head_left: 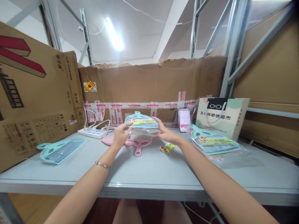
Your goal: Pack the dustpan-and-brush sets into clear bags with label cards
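Between my two hands, a teal dustpan-and-brush set (141, 117) in a clear plastic bag is held up above the table, with a printed card (142, 121) across its front. My left hand (121, 134) grips its left side, thumb on the card. On the other side, my right hand (165, 132) closes around the right edge of the bag. Below and behind the bag lie pink dustpan and brush pieces (138, 146), partly hidden. A loose printed card (167, 148) rests on the table near my right wrist.
Another teal dustpan set (61, 151) lies at the left. Bagged sets (213, 143) are stacked at the right, before a paper bag (221, 116) and a phone (185, 119). A power strip (92, 133) with plugs stands behind. Cardboard boxes (140, 84) wall the table (149, 174).
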Tool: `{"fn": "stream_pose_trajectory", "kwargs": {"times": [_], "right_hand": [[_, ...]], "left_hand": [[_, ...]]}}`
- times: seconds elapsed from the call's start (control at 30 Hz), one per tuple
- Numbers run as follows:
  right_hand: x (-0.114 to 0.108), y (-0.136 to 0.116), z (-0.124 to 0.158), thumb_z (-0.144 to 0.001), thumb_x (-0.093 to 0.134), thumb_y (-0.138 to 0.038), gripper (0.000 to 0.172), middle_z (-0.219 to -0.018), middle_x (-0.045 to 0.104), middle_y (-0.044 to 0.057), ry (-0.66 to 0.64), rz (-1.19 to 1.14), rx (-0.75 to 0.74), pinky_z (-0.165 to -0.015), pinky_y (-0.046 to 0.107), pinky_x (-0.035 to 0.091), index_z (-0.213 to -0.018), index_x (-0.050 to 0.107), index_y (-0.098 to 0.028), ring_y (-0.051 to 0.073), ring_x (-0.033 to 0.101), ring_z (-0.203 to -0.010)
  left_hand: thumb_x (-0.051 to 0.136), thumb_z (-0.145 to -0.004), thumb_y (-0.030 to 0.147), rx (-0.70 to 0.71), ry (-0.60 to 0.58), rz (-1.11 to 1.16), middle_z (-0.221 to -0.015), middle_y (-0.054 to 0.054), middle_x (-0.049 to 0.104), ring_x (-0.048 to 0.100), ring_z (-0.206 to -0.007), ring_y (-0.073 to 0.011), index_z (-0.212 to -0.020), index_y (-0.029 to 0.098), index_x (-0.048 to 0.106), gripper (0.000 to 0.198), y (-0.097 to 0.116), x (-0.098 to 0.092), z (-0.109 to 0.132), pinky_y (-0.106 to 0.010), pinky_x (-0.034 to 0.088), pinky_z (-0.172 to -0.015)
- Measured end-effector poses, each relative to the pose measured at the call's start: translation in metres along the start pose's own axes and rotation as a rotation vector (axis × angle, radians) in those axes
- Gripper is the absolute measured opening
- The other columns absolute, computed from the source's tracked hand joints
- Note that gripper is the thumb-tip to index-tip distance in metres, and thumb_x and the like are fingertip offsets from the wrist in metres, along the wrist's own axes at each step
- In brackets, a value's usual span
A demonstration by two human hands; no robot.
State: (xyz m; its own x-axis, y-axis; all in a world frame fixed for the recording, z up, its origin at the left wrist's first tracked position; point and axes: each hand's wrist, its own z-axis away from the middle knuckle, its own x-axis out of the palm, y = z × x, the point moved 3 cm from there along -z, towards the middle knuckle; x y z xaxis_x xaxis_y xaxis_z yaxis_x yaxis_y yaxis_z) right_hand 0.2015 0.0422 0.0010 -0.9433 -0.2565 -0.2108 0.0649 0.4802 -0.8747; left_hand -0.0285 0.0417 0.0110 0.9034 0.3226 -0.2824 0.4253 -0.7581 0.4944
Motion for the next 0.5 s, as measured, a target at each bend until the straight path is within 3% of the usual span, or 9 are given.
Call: {"fn": "stream_pose_trajectory", "kwargs": {"times": [0.03,0.1,0.27,0.33,0.4,0.5], "right_hand": [[0.0036,-0.0005,0.0013,-0.059,0.065,-0.011,0.081,-0.128,0.049,0.005,-0.057,0.006,-0.056,-0.088,0.035,0.048,-0.131,0.033,-0.030,0.018,0.055,-0.107],[0.0065,0.0003,0.0018,-0.057,0.072,-0.017,0.070,-0.132,0.047,0.004,-0.030,0.063,-0.145,-0.095,0.035,0.042,-0.121,0.048,-0.027,0.019,0.049,-0.115],[0.0002,0.0022,-0.0025,-0.070,0.064,-0.040,0.024,-0.098,0.067,0.003,0.319,0.086,-0.193,-0.097,0.039,0.038,-0.084,0.065,-0.020,0.021,0.057,-0.102],[-0.0003,-0.0005,-0.0023,-0.073,0.060,-0.041,0.023,-0.091,0.069,0.003,0.402,0.054,-0.197,-0.097,0.038,0.038,-0.079,0.067,-0.020,0.021,0.058,-0.099],[0.0011,-0.0047,-0.0007,-0.070,0.063,-0.036,0.026,-0.097,0.068,0.002,0.438,-0.016,-0.217,-0.098,0.035,0.037,-0.093,0.067,-0.022,0.019,0.057,-0.103],[0.0031,-0.0072,0.0010,-0.065,0.067,-0.026,0.065,-0.108,0.065,-0.001,0.408,-0.208,-0.195,-0.096,0.030,0.039,-0.127,0.045,-0.031,0.012,0.057,-0.103]], "left_hand": [[0.056,-0.075,0.022,-0.017,-0.003,0.009,-0.100,-0.006,0.069,0.064,-0.093,-0.0189,-0.096,0.017,0.067,0.024,0.0000,0.0006,0.0000,-0.034,0.048,-0.088],[0.057,-0.075,0.023,-0.043,-0.024,0.034,-0.100,-0.006,0.069,0.064,-0.093,-0.0188,-0.096,0.017,0.067,0.024,0.0009,0.0024,0.0001,-0.033,0.048,-0.088],[0.055,-0.079,0.034,-0.030,-0.063,0.079,-0.093,-0.006,0.070,0.062,-0.089,-0.0188,-0.092,0.017,0.070,0.026,0.0066,0.0051,0.0006,-0.030,0.047,-0.081],[0.053,-0.081,0.035,-0.037,-0.057,0.056,-0.085,-0.005,0.069,0.061,-0.079,-0.0169,-0.092,0.017,0.070,0.028,0.0076,0.0057,0.0007,-0.029,0.047,-0.075],[0.054,-0.080,0.035,-0.048,-0.058,0.051,-0.085,-0.005,0.067,0.059,-0.074,-0.0150,-0.097,0.016,0.068,0.029,0.0075,0.0071,0.0007,-0.027,0.046,-0.072],[0.058,-0.077,0.031,-0.081,-0.081,0.181,-0.105,-0.008,0.062,0.059,-0.083,-0.0141,-0.126,0.019,0.047,0.051,0.0044,0.0102,0.0003,-0.027,0.046,-0.077]]}}
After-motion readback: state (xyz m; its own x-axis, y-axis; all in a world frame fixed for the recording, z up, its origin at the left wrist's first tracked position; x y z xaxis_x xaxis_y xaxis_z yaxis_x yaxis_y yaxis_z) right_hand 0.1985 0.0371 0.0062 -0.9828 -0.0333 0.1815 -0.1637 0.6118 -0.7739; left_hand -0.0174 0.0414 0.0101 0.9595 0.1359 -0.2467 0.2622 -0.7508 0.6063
